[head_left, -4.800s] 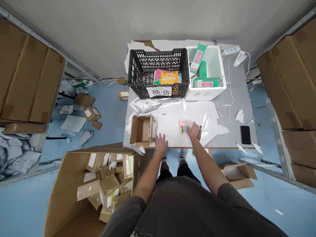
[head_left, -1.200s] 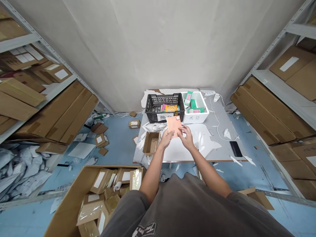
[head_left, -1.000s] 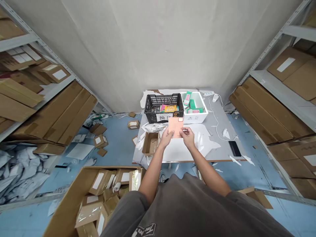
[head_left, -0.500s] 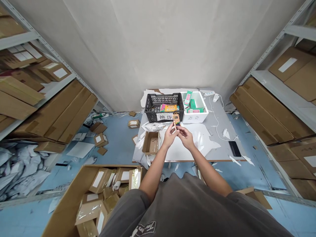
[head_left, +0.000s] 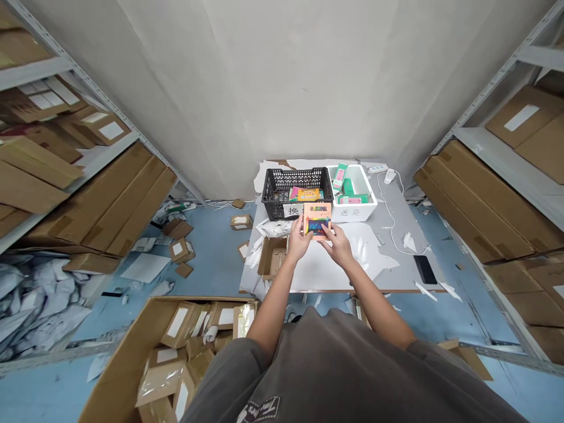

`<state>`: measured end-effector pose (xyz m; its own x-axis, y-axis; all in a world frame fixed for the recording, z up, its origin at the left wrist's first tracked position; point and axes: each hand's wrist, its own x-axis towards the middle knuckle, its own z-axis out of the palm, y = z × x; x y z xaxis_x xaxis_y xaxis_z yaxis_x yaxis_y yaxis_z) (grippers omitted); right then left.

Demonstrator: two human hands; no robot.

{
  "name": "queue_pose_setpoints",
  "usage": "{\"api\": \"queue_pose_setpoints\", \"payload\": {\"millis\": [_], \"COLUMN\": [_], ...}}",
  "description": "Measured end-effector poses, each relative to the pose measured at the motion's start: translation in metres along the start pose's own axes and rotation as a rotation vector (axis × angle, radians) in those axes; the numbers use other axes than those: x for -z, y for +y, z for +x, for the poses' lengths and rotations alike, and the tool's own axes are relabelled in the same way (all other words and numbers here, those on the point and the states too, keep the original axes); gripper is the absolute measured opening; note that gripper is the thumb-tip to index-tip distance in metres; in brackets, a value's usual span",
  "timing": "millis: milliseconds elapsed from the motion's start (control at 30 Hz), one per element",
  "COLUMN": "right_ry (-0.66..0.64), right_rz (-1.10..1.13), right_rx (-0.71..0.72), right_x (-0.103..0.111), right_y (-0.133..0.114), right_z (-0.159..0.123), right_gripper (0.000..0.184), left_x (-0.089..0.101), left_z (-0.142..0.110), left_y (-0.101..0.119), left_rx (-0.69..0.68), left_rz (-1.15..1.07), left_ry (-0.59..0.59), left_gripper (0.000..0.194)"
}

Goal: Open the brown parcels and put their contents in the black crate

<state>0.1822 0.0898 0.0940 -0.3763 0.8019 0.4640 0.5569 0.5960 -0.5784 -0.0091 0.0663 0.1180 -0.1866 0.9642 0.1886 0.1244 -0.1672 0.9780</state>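
Both of my hands hold up a flat peach-coloured card package [head_left: 317, 220] with a colourful rainbow-toned print on its face. My left hand [head_left: 298, 242] grips its lower left edge, and my right hand [head_left: 338, 247] pinches its lower right corner. The package is over the white paper sheet [head_left: 317, 270] on the grey table [head_left: 392, 252], and it hides part of the black plastic crate [head_left: 282, 182] behind it. That crate holds colourful flat packs. A small open cardboard box [head_left: 272, 258] stands just left of my left hand.
A white foam box [head_left: 355, 211] with green-and-pink packages stands beside the crate. A black phone [head_left: 425, 269], white cable and power strip [head_left: 378, 168] lie to the right. A large open carton [head_left: 118, 352] of parcels sits below left, with loaded shelves on both sides.
The package has turned over in my hands, from its plain peach side through edge-on to its printed side facing me. My head view has shifted slightly.
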Motion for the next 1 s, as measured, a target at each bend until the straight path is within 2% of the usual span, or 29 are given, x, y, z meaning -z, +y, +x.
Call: {"api": "queue_pose_setpoints", "payload": {"millis": [67, 167, 233, 300, 400, 500, 633, 733, 800, 867, 1000], "right_ry": [0.014, 0.012, -0.005, -0.024, -0.042, -0.067, -0.150, -0.267, -0.327, -0.334, -0.291], "right_rz": [-0.020, -0.026, -0.029, -0.034, -0.044, -0.042, -0.001, 0.021, 0.030, 0.038, 0.030], "right_rx": [0.009, 0.013, 0.016, 0.028, 0.054, 0.068, 0.056, -0.005, -0.042, -0.035, 0.031], "right_x": [-0.009, -0.023, -0.032, -0.042, -0.061, -0.089, -0.143, -0.181, -0.196, -0.199, -0.180], "right_y": [0.000, 0.003, 0.007, 0.013, 0.027, 0.049, 0.084, 0.106, 0.118, 0.126, 0.129], "right_z": [0.005, 0.021, 0.039, 0.064, 0.113, 0.171, 0.250, 0.294, 0.309, 0.314, 0.304], "right_gripper": [0.055, 0.055, 0.055, 0.055, 0.055, 0.055, 0.058, 0.069, 0.077, 0.078, 0.071], "left_x": [0.012, 0.031, 0.042, 0.052, 0.067, 0.083, 0.105, 0.124, 0.136, 0.146, 0.152], "left_z": [0.004, 0.015, 0.029, 0.049, 0.094, 0.151, 0.226, 0.263, 0.273, 0.272, 0.257], "left_y": [-0.003, -0.009, -0.013, -0.018, -0.026, -0.038, -0.063, -0.085, -0.096, -0.104, -0.104], "left_rx": [-0.062, -0.147, -0.162, -0.160, -0.156, -0.143, -0.062, 0.066, 0.145, 0.170, 0.148], "left_rz": [0.169, 0.328, 0.406, 0.475, 0.560, 0.613, 0.680, 0.791, 0.866, 0.909, 0.926], "left_ry": [-0.036, -0.164, -0.211, -0.201, -0.151, -0.115, -0.077, -0.058, -0.039, -0.017, -0.005], "left_gripper": [0.094, 0.100, 0.101, 0.099, 0.092, 0.089, 0.084, 0.088, 0.092, 0.091, 0.087]}}
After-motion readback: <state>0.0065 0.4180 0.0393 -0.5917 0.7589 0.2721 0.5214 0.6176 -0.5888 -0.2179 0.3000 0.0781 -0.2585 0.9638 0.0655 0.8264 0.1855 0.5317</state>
